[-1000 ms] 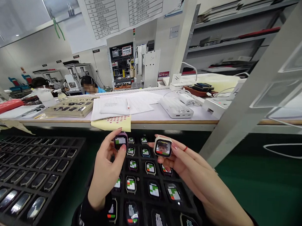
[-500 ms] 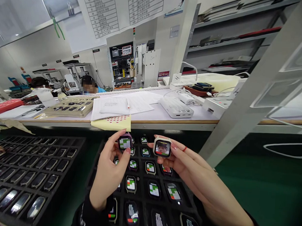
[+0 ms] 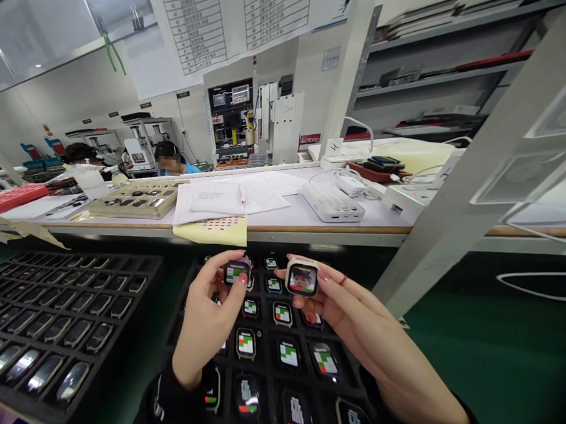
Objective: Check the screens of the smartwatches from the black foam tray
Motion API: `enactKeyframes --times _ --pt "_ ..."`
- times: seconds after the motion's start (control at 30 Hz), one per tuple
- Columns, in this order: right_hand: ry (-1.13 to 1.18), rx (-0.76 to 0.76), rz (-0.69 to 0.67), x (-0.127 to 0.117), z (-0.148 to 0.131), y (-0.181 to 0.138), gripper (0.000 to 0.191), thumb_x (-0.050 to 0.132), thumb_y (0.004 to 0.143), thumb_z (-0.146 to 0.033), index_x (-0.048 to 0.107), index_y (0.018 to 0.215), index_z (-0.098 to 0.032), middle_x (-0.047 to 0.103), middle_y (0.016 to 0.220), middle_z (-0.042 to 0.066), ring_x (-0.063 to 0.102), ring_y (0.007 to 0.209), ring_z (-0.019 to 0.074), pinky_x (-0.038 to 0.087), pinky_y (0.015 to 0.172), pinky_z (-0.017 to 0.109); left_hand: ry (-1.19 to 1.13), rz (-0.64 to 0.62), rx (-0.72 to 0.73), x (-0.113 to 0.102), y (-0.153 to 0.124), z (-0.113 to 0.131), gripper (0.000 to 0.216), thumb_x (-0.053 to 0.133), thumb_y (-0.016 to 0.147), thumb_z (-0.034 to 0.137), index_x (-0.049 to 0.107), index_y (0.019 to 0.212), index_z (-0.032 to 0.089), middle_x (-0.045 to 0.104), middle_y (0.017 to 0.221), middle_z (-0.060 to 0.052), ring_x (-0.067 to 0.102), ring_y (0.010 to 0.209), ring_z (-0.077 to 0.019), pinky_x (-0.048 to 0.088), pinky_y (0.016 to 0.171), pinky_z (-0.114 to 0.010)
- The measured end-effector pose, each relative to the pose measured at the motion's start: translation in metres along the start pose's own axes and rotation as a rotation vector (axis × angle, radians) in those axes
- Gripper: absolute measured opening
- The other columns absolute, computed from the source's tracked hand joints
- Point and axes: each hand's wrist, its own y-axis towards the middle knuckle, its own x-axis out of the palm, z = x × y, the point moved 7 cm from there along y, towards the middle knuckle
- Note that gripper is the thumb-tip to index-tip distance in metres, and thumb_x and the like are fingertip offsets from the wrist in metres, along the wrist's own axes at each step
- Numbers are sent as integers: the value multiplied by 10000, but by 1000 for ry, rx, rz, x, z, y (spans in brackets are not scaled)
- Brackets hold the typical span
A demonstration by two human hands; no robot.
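Observation:
My left hand (image 3: 215, 315) is closed round a purple smartwatch (image 3: 236, 272) without a strap, its thumb on the lit screen, which has green and white blocks. Between the fingers of my right hand (image 3: 349, 308) is a cream-cased smartwatch (image 3: 302, 278); a face-like picture fills its screen. Both are held up side by side, apart from each other, above a black foam tray (image 3: 269, 377). Lit watches sit in the tray's compartments, among them a watch (image 3: 289, 353) with green and white blocks and a watch (image 3: 297, 416) with white text. My forearms hide part of the tray.
To the left lies another black tray (image 3: 100, 379) of dark-screened watches. Beyond, a bench (image 3: 282, 227) carries papers (image 3: 218, 200), a white power bank (image 3: 333, 203), cables and a beige tray (image 3: 163, 210). A slanted metal post (image 3: 483, 146) rises at right. People sit farther back.
My left thumb has moved onto the purple watch's screen, and the pattern on that screen has changed. The right hand keeps its hold on the cream watch. The view has shifted slightly.

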Motion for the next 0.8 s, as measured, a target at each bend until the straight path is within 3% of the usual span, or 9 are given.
enactKeyframes --times 0.17,0.33,0.47,0.57,0.63,0.8 --pt "22 2 -29 2 -4 -2 395 824 910 -553 792 1206 -295 737 1228 76 659 825 186 524 663 245 70 -52 -10 -3 -3 1 393 676 932 305 636 1323 297 692 1132 -38 639 921 -171 504 734 -273" --pt "21 -36 -38 3 -14 -6 383 849 887 -539 797 1184 -302 751 1196 68 667 794 171 549 653 212 72 -155 -80 -21 -17 -10 569 670 939 314 499 1482 318 665 1279 -57 654 1086 -205 534 881 -300" --pt "20 -44 -55 3 -18 -10 393 837 898 -539 790 1190 -280 745 1208 79 668 772 144 561 681 175 113 -243 -214 -49 -37 -37 622 620 948 356 441 1538 271 666 1307 -74 655 1135 -216 537 955 -326" --pt "18 -28 -44 0 -19 -13 443 825 901 -559 772 1225 -261 709 1295 103 677 786 147 576 721 179 482 -257 -329 -79 -51 -68 693 567 939 425 387 1585 250 700 1015 -33 661 916 -202 540 817 -320" --pt "14 -31 -39 -1 -19 -14 455 820 901 -570 769 1232 -263 707 1299 103 684 796 152 582 736 184 625 -238 -368 -94 -56 -83 707 572 913 420 431 1568 194 612 798 2 600 758 -198 501 734 -330" --pt "14 -33 -38 2 -21 -17 460 855 861 -579 786 1199 -274 731 1242 88 682 776 148 586 721 183 749 -360 -399 -94 -52 -105 663 661 809 343 605 1449 177 544 730 18 547 704 -195 441 711 -330"
